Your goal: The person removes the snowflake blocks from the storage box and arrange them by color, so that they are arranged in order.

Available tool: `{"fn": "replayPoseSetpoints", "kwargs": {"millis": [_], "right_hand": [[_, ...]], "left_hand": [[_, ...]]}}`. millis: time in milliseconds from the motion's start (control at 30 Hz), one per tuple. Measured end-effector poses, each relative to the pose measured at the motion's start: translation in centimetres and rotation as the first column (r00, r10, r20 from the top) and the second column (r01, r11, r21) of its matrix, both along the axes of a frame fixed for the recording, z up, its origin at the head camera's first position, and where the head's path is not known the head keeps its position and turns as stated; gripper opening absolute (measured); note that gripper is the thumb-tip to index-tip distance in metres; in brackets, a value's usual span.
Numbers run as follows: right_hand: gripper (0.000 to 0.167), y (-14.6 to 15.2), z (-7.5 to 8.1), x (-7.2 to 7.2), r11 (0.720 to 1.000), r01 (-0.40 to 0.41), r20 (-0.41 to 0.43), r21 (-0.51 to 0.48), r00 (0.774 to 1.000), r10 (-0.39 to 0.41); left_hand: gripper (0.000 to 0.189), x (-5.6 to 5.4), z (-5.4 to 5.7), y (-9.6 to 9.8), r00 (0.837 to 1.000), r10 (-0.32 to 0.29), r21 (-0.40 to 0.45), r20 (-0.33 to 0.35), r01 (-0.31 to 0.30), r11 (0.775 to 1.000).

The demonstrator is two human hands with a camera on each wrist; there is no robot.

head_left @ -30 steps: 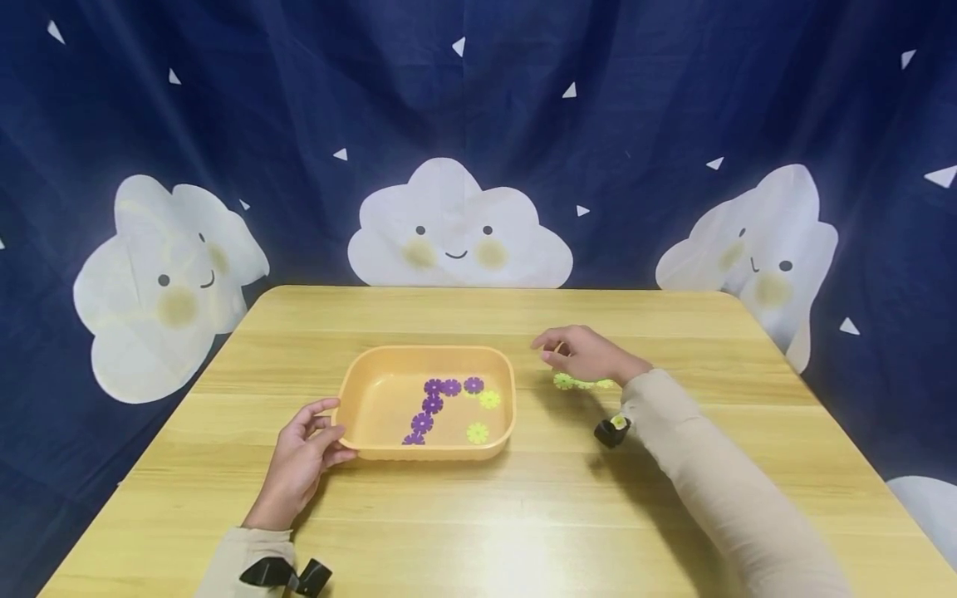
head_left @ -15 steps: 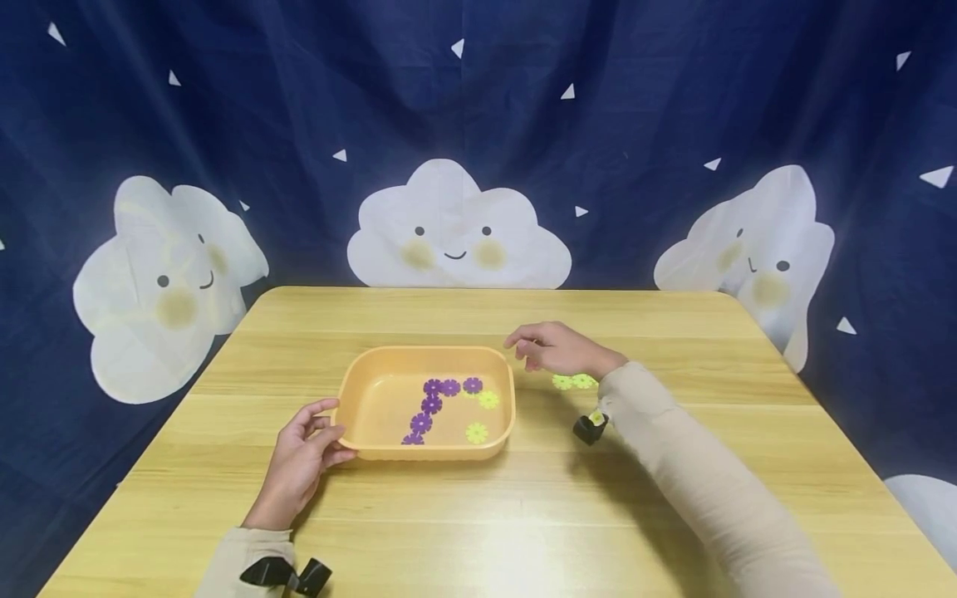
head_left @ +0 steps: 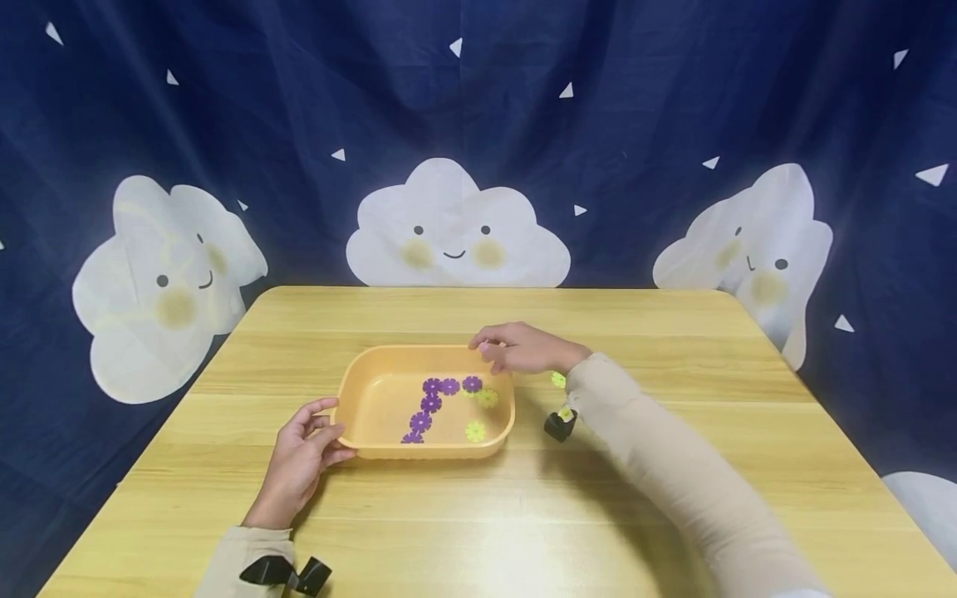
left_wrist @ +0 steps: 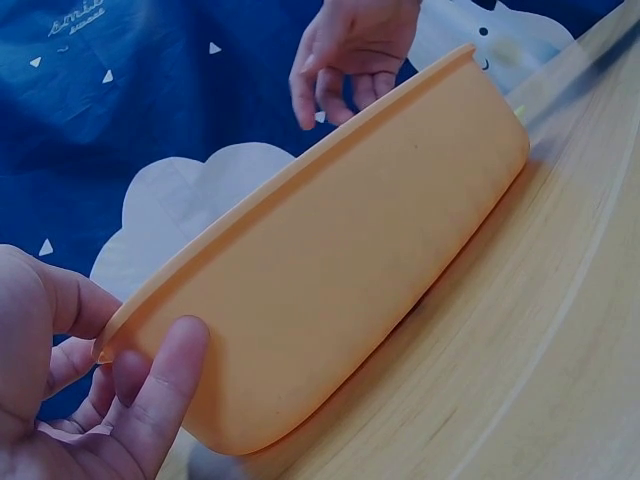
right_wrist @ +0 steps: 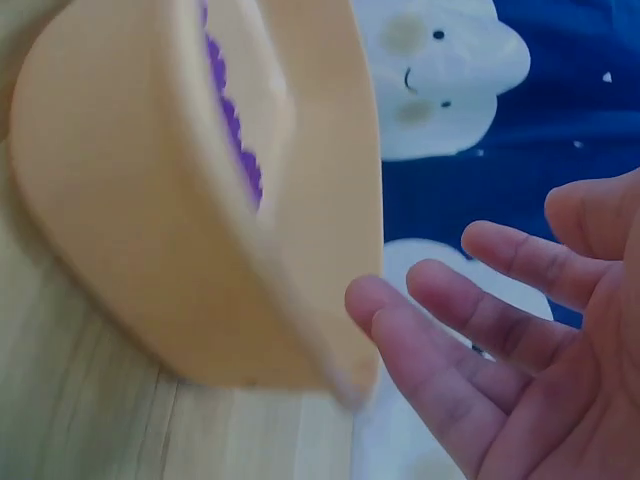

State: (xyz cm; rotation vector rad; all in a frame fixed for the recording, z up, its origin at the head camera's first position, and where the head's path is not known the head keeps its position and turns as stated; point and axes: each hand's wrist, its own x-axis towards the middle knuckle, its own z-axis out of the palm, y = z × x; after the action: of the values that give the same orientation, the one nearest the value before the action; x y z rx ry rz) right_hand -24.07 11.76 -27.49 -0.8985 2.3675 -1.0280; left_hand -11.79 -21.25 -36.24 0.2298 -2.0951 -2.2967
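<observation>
Purple flower pieces [head_left: 430,404] are lying in a bent line inside the orange tray [head_left: 422,453], while yellow flower pieces [head_left: 474,432] are sitting toward its right end. Outside, another yellow piece [head_left: 558,379] is lying on the desk [head_left: 419,531] near the right sleeve [head_left: 658,448]. Dipping too low, the right grip [head_left: 527,347] could be bumping the rim, jolting the tray and scattering that line; small, flat pieces could also be slipping from a hasty pinch. The right grip is hovering at the far right corner, fingers pointing leftward, loosely spread, nothing visible between them; the left grip [head_left: 295,465] is pinching the left rim, thumb pressing outside.
</observation>
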Motion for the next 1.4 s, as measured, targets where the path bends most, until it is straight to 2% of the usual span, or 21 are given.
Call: {"fn": "replayPoseSetpoints", "kwargs": {"millis": [233, 367, 567, 733, 933, 1167, 1333, 1400], "right_hand": [[0.037, -2.6, 0.7, 0.3, 0.994, 0.0, 0.051, 0.109, 0.999, -0.005], [0.043, -3.5, 0.7, 0.3, 0.982, 0.002, 0.127, 0.191, 0.992, -0.027], [0.051, -4.5, 0.1, 0.1, 0.965, 0.023, 0.278, 0.262, 0.955, -0.099], [0.054, -5.0, -0.5, 0.0, 0.951, 0.038, 0.344, 0.308, 0.927, -0.149], [0.053, -5.7, -1.5, -0.1, 0.954, 0.057, 0.419, 0.294, 0.889, -0.182], [0.056, -6.7, -1.6, 0.2, 0.946, 0.01, 0.395, 0.323, 0.907, -0.145], [0.056, -7.4, -1.5, 0.3, 0.962, -0.005, 0.437, 0.274, 0.892, -0.12], [0.055, -7.7, -1.5, 0.2, 0.966, -0.016, 0.435, 0.259, 0.895, -0.102]], "left_hand": [[0.044, -0.1, 0.1, 0.1, 1.0, -0.005, 0.002, 0.005, 0.005, 1.0], [0.045, -0.1, 0.1, 0.1, 1.0, -0.004, 0.004, 0.008, 0.004, 1.0], [0.044, -0.1, 0.1, 0.1, 1.0, -0.004, -0.002, 0.016, 0.004, 1.0], [0.044, 0.0, 0.0, 0.0, 1.0, -0.004, 0.0, 0.01, 0.004, 1.0], [0.044, 0.0, -0.1, 0.0, 1.0, -0.011, 0.001, 0.005, 0.011, 1.0], [0.045, 0.0, -0.2, -0.1, 1.0, -0.009, 0.001, 0.013, 0.009, 1.0], [0.045, 0.0, 0.0, -0.1, 1.0, -0.009, -0.005, 0.013, 0.009, 1.0], [0.044, -0.1, 0.2, -0.1, 1.0, -0.017, -0.012, 0.011, 0.017, 1.0]]}}
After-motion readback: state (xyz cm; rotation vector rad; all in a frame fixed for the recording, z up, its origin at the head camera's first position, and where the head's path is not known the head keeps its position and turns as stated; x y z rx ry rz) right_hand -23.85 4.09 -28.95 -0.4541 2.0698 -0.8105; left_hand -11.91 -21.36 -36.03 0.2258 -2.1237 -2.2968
